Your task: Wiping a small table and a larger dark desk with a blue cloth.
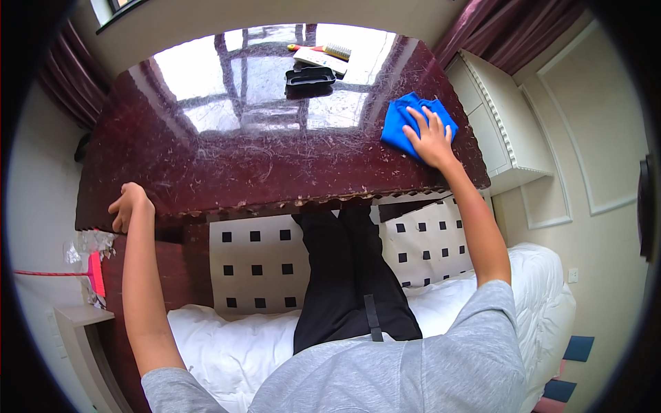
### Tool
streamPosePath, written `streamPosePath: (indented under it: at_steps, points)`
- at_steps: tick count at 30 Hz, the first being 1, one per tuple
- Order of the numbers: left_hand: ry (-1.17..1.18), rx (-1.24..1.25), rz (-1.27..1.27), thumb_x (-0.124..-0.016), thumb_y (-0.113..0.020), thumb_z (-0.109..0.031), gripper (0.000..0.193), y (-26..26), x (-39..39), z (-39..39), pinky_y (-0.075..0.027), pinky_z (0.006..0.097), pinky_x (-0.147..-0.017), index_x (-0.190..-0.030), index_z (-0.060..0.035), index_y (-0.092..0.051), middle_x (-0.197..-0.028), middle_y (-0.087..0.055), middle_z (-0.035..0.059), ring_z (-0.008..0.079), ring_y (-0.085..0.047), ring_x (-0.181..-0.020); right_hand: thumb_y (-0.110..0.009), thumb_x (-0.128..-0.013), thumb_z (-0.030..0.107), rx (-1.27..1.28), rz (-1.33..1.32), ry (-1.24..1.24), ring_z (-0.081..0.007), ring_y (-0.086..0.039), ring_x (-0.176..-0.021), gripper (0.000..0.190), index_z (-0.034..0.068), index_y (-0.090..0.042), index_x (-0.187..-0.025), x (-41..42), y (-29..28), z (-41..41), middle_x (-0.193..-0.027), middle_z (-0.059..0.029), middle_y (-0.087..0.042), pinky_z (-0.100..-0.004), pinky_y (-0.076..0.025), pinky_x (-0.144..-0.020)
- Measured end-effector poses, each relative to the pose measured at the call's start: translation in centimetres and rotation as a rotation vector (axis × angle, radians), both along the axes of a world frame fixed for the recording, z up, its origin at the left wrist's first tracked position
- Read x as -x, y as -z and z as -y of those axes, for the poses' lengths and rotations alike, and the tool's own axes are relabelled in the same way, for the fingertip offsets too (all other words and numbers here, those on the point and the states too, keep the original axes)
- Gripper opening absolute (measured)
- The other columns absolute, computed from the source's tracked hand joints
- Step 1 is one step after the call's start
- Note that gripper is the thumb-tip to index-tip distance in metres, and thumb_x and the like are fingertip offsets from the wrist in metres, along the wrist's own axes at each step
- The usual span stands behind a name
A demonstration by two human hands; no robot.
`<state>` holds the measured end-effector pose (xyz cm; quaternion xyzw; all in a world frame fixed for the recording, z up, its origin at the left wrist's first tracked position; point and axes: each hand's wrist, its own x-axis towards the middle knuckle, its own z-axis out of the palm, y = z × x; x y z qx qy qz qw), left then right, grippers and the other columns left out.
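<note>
My right hand (429, 139) rests with spread fingers on a folded blue cloth (400, 123), which lies on the right side of a glossy dark red table (248, 170). The cloth is pressed flat under the palm and fingers. At the table's near left corner, my left hand (129, 206) is at the edge with its fingers bent; whether it grips the edge is hard to tell. Farther back lie a black open case or tray (310, 76), a white flat box (321, 60) and a hairbrush (335, 50) with a red and yellow handle.
A white cabinet (483, 118) stands against the table's right side. Below the near edge are a white mat with black squares (256, 248) and white bedding (232, 330) around my legs. A pink broom (96, 273) and crumpled clear plastic (77, 250) are at the left.
</note>
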<state>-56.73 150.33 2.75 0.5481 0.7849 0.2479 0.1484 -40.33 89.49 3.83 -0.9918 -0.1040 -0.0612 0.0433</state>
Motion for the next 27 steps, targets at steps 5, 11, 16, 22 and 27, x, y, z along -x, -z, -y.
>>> streamPosePath:
  at_steps: [5, 11, 16, 22, 27]
  points:
    - [-0.011, 0.01, -0.009, -0.09, -0.047, -0.042, 0.067, 0.0, 0.5, -0.2, -0.045, 0.0536, -0.1, -0.14, 0.0009, -0.036, -0.14, -0.032, 0.0356, 0.044, -0.05, -0.119, -0.037, -0.093, 0.07, 0.035, -0.024, 0.107, -0.044, -0.015, -0.149, 0.071, 0.033, -0.03, -0.154, -1.5, -0.5, -6.8, -0.162, -0.0148, -0.02, -0.0709, -0.009, -0.113]
    - [-0.025, 0.023, 0.013, -0.089, -0.046, -0.04, 0.067, -0.5, 0.1, 0.0, -0.046, 0.0512, -0.099, -0.142, -0.0006, -0.035, -0.14, -0.03, 0.0343, 0.0416, -0.05, -0.119, -0.044, -0.093, 0.065, -0.048, 0.12, -0.262, -0.0444, -0.019, -0.147, 0.068, 0.031, -0.037, -0.151, 4.0, 0.5, -14.1, -0.159, -0.0167, -0.026, -0.0716, -0.007, -0.113]
    - [-0.047, -0.005, 0.037, -0.088, -0.046, -0.037, 0.064, -0.5, -0.1, -0.4, -0.045, 0.0538, -0.098, -0.138, 0.0016, -0.036, -0.14, -0.029, 0.0344, 0.0431, -0.05, -0.118, -0.045, -0.094, 0.064, -0.092, 0.101, -0.536, -0.0422, -0.019, -0.147, 0.064, 0.034, -0.038, -0.15, 9.8, -0.2, -12.6, -0.158, -0.015, -0.029, -0.07, -0.009, -0.114]
    - [-0.029, -0.003, 0.078, -0.087, -0.049, -0.036, 0.065, -0.7, 0.3, -1.0, -0.046, 0.0536, -0.097, -0.137, 0.0031, -0.035, -0.138, -0.028, 0.0331, 0.0417, -0.051, -0.115, -0.044, -0.095, 0.064, -0.018, 0.022, -0.294, -0.0389, -0.019, -0.148, 0.062, 0.036, -0.037, -0.15, 7.3, -0.8, -2.6, -0.159, -0.0122, -0.027, -0.0662, -0.011, -0.115]
    - [-0.008, 0.028, 0.047, -0.087, -0.049, -0.036, 0.065, -0.7, 0.2, 0.1, -0.048, 0.0517, -0.094, -0.138, 0.0023, -0.036, -0.135, -0.03, 0.032, 0.0403, -0.051, -0.114, -0.04, -0.095, 0.068, -0.008, -0.036, 0.231, -0.0395, -0.017, -0.149, 0.067, 0.037, -0.031, -0.153, 2.1, -0.8, 5.6, -0.162, -0.0126, -0.02, -0.0699, -0.011, -0.113]
